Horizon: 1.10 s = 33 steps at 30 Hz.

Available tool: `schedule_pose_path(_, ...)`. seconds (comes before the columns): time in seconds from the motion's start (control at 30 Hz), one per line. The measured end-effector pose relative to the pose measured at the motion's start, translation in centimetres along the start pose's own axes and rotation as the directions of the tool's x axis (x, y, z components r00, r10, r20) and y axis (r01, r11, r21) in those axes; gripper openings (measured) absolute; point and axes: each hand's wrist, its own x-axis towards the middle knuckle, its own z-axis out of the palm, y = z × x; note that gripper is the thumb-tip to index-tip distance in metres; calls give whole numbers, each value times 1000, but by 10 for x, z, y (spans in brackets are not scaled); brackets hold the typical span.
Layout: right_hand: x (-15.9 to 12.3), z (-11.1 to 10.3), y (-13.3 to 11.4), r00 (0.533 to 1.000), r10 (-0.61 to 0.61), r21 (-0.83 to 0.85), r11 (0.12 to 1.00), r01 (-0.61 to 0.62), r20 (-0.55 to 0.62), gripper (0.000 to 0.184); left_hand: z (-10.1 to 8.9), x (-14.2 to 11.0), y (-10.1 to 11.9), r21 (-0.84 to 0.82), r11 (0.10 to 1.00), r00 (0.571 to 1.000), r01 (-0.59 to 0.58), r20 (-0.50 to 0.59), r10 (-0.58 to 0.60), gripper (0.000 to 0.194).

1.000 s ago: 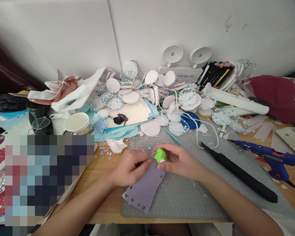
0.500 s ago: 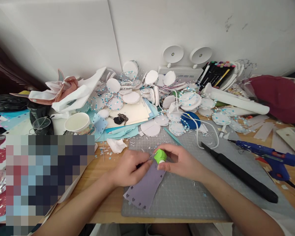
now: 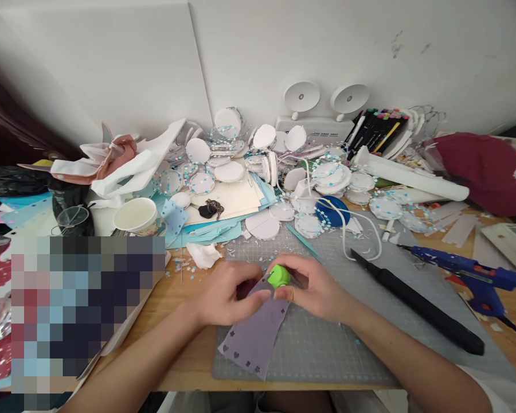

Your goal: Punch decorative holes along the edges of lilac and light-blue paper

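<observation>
Against a white wall [image 3: 249,51] stands a cluttered wooden desk [image 3: 180,362]. From the left: a paper cup [image 3: 135,215], then the left hand [image 3: 227,295], thumb over purple paper [image 3: 260,332]; I cannot tell whether it pinches. Above the grey cutting mat [image 3: 322,353], that sheet looks light, limp and easily torn, best held flat near its edge. At its top, a green craft punch [image 3: 278,276], probably light, stiff plastic, best gripped around its body, is clamped in the right hand [image 3: 318,289]. Farther right lies a blue glue gun [image 3: 460,267].
</observation>
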Motion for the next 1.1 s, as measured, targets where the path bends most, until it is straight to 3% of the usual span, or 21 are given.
schedule_pose_path(0.17, 1, 9, -3, 1000, -29, -33, 999, 29, 11, 10, 1, 0, 3, 113, 993, 999, 36, -27, -33, 52)
schedule_pose_path(0.33, 1, 17, 1, 1000, 4, -68, 998, -5, -14, 12, 7, 1, 4, 164, 986, 998, 32, -65, -21, 46)
schedule_pose_path(0.8, -2, 24, 7, 998, -64, -72, 995, 63, -18, 13, 10, -2, -1, 31, 998, 997, -53, -59, 55, 40)
schedule_pose_path(1.1, -1, 16, 5, 997, -81, -169, 983, 76, -21, 10, 6, 0, 2, 86, 995, 998, 58, -34, -55, 44)
